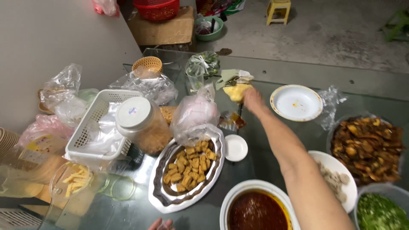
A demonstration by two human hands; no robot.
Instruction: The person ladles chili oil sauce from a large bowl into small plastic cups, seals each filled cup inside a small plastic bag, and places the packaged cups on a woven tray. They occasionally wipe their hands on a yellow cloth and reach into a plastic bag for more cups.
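Crowding the dark glass-topped table (264, 166) are dishes and bags of food. Reaching far across it, the right hand (252, 99) is clenching a pale yellow lump of food (236, 91), which is sticking out just beyond the fingers, beside a white paper plate (297, 102). Only the left hand's fingertips (160, 224) are peeking in below the oval steel tray of fried tofu cubes (187, 172); I cannot tell their grip.

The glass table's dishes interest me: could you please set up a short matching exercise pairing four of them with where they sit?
1. Oval metal tray of fried tofu cubes
2. White bowl of red sauce
3. White paper plate
4. Yellow cloth

A. In the right hand
B. Bottom centre
C. Beyond the right arm
D. Centre-left

Pairs: 1-D, 2-B, 3-C, 4-A
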